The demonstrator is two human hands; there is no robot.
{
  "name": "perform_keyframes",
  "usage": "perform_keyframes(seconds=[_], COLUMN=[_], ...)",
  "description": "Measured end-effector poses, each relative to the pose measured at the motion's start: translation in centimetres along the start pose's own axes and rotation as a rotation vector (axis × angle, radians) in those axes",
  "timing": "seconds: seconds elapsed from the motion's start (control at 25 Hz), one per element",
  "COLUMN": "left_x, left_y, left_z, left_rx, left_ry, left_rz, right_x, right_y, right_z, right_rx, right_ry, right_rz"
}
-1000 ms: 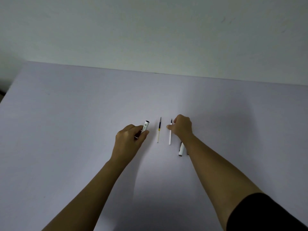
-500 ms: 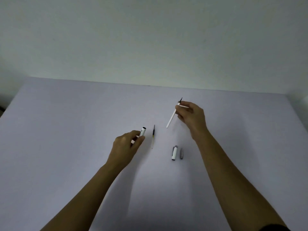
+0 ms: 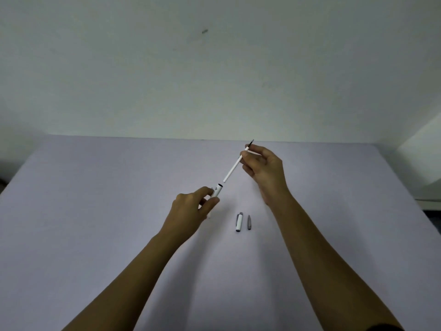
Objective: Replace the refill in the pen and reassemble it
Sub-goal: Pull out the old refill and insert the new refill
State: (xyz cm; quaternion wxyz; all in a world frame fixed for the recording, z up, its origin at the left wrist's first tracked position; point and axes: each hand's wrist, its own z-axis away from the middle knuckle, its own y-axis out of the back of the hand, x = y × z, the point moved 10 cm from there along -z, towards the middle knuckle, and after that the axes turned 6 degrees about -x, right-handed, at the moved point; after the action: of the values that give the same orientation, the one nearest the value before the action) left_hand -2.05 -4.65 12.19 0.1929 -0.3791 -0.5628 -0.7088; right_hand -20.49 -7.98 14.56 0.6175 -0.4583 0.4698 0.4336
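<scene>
My left hand grips a white pen barrel, its open end tilted up and to the right. My right hand pinches a thin white refill near its dark tip, held above the table. The refill slants down to the left, and its lower end hangs just above the barrel's opening, not inside it. On the table between my forearms lie a white pen cap and, right of it, a small grey tip piece. The other refill is hidden behind my left hand.
The pale lilac table runs to a plain wall at the back. A light surface edge shows past the table's right side.
My right hand lifted the white refill off the table and swung its lower end toward the barrel. My left hand raised the barrel to meet it. The camera tilted up.
</scene>
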Motion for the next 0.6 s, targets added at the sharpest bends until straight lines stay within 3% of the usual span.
perform_keyframes(seconds=[0.6], left_x=[2.1], left_y=[2.1], left_z=[1.1], left_rx=[0.125], left_ry=[-0.076], left_rz=[-0.177], right_x=[-1.4], right_y=[-0.2], right_z=[2.2], right_rx=[-0.010], right_ry=[0.031], right_rz=[0.018])
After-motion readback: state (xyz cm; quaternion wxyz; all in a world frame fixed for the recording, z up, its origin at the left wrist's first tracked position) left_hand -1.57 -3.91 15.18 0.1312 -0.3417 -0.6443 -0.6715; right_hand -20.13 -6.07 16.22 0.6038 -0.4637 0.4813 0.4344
